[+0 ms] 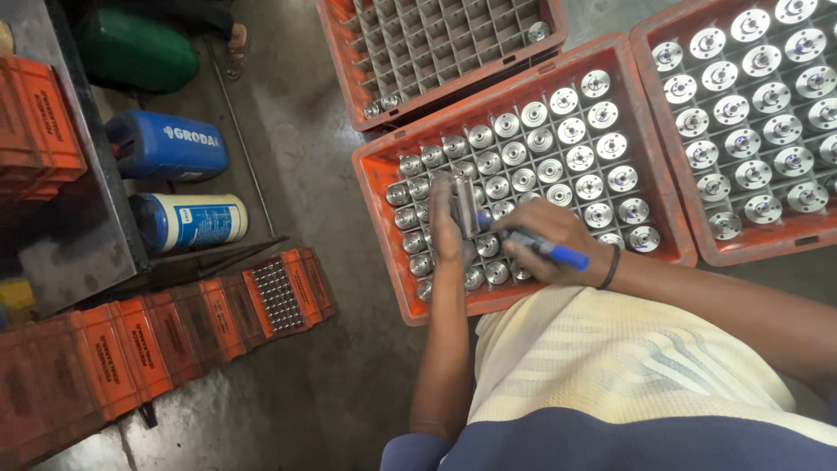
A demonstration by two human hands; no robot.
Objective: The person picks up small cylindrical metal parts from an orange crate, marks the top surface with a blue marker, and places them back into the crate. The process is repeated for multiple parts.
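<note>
In the head view, a long metal part [465,202] is gripped in the left hand [449,228], fingers closed around it, above the orange crate [377,187] in the middle. A blue marker pen [545,249] is held in the right hand [551,240], fingers closed on its barrel, its tip set against the metal part. A dark band is worn on the right wrist. The crate's grid cells are filled with round flanged metal parts [571,159], standing upright. A second crate [789,246] of like parts is seen just beside it on the right, and a nearly empty gridded crate [336,39] behind. Two blue canisters [170,144] are laid on the floor to the left, near stacked orange boxes [131,344].
</note>
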